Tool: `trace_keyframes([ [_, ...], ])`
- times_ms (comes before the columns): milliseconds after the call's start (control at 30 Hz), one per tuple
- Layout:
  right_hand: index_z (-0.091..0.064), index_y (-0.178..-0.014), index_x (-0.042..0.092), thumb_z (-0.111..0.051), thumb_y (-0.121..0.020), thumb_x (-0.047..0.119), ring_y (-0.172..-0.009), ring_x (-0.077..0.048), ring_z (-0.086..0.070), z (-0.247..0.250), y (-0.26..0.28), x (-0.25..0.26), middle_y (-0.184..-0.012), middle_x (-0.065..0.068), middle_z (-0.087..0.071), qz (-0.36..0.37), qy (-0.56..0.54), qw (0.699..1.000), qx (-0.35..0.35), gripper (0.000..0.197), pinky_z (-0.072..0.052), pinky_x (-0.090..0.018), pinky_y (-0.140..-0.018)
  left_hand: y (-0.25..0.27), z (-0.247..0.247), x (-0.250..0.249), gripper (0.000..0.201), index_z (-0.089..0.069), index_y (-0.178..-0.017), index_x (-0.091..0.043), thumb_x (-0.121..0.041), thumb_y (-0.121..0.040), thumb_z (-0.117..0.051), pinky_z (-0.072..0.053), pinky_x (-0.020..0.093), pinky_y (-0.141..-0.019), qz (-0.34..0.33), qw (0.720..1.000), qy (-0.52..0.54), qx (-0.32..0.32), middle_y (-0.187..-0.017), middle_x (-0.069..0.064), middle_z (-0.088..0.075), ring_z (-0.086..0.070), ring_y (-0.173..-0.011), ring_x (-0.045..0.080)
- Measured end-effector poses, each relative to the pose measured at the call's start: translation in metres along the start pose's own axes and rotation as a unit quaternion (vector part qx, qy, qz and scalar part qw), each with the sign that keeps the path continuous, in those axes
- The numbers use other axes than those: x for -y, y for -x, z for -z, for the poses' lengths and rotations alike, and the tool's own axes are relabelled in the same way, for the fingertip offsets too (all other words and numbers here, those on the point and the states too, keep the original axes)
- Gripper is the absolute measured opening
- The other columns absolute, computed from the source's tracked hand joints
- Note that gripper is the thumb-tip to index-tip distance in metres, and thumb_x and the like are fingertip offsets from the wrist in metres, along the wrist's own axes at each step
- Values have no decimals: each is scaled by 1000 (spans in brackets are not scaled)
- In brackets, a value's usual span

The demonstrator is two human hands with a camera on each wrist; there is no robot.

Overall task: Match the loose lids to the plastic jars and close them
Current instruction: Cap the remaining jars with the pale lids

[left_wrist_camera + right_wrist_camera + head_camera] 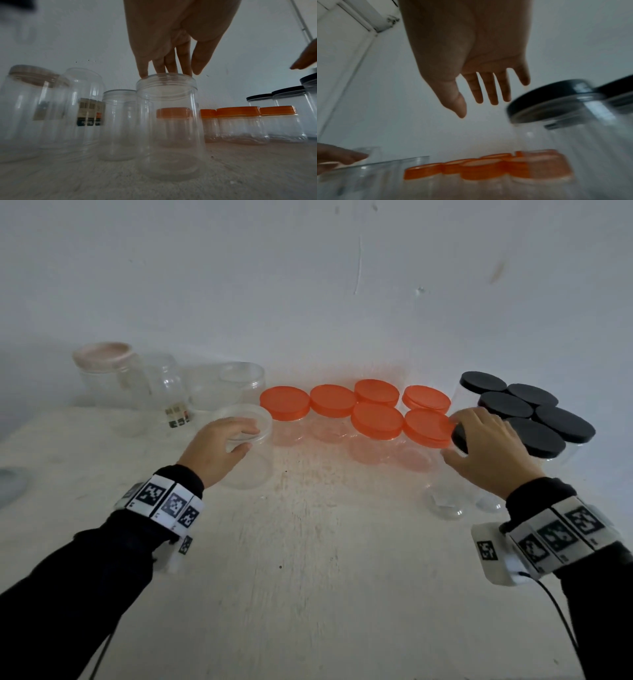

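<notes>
On worktop left: left hand (219, 448) resting fingers, uncurled, on open jar (169, 127) rim; right hand (471, 65) hovering open beside black-lidded jar (573, 121); risking tipping it.

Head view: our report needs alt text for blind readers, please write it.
A person's left hand rests its fingers on an open clear jar, while the right hand reaches over a black-lidded jar. Behind stand orange-lidded jars on a pale table.

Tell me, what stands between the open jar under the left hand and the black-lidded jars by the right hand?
In the head view, six orange-lidded jars stand in a cluster between the open jar under the left hand and the black-lidded jars by the right hand.
</notes>
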State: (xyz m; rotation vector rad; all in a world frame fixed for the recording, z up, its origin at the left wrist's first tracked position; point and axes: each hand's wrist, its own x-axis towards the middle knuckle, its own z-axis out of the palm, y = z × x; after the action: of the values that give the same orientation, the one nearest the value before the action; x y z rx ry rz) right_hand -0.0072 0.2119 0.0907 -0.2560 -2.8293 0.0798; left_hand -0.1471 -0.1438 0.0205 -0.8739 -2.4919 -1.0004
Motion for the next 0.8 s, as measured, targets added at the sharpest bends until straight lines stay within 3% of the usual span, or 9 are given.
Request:
trace_keyframes([
  [67,-48,-122,4,-65,-82,19,-112,-34,-47,2,-7,28,-123,-15,-50,42,-40,998,0,46,-36,-40,-90,7,10,1,26,-65,-110,-4,0,-84,-63,-26,17,-102,-13,1000,-1,-9,-127,6,-56,-46,-120,16],
  [167,-50,-121,5,-63,-83,19,-113,-32,-48,-1,-19,81,-125,-12,-50,128,-88,988,18,43,-40,-40,-89,24,32,6,25,-63,-111,-6,-8,-86,-62,-26,18,-102,-1,1000,7,-25,-122,0,-56,-46,-118,14],
  [267,-52,-119,9,-61,-85,21,-111,-27,-50,-10,-27,144,-122,-6,-52,190,-131,973,28,38,-42,-37,-85,47,62,23,23,-64,-111,-9,-8,-88,-61,-32,22,-100,48,999,8,-11,-115,-5,-57,-49,-112,10],
  [400,-51,-121,14,-57,-88,26,-112,-22,-49,-27,-39,228,-123,-1,-51,253,-151,953,67,36,-42,-36,-85,77,110,68,16,-66,-101,-10,-6,-87,-61,-37,23,-94,109,994,-27,8,-105,0,-64,-56,-104,16],
  [567,-46,-127,15,-57,-89,29,-119,-22,-43,-45,-71,317,-132,-1,-42,299,-144,939,92,43,-40,-32,-89,108,159,132,18,-64,-104,-8,-7,-85,-64,-32,22,-95,186,976,-108,21,-113,7,-62,-52,-111,24],
  [700,-40,-133,15,-64,-83,32,-128,-27,-31,-61,-103,374,-144,-5,-28,278,-151,945,81,58,-36,-39,-99,123,182,172,45,-56,-121,-10,-22,-81,-71,-24,34,-110,213,960,-164,77,-139,7,-44,-35,-131,26],
  [767,-33,-139,17,-66,-82,36,-134,-29,-23,-69,-120,395,-150,-6,-19,258,-133,953,81,68,-31,-43,-105,124,193,191,76,-45,-134,-18,-54,-71,-68,-19,43,-113,233,947,-183,129,-149,4,-30,-24,-138,26],
  [800,-30,-141,17,-66,-82,38,-136,-30,-20,-73,-129,403,-152,-7,-15,248,-125,957,81,73,-28,-45,-107,124,199,201,95,-37,-139,-22,-70,-60,-58,-17,45,-113,245,938,-193,152,-153,3,-23,-19,-140,26],
])
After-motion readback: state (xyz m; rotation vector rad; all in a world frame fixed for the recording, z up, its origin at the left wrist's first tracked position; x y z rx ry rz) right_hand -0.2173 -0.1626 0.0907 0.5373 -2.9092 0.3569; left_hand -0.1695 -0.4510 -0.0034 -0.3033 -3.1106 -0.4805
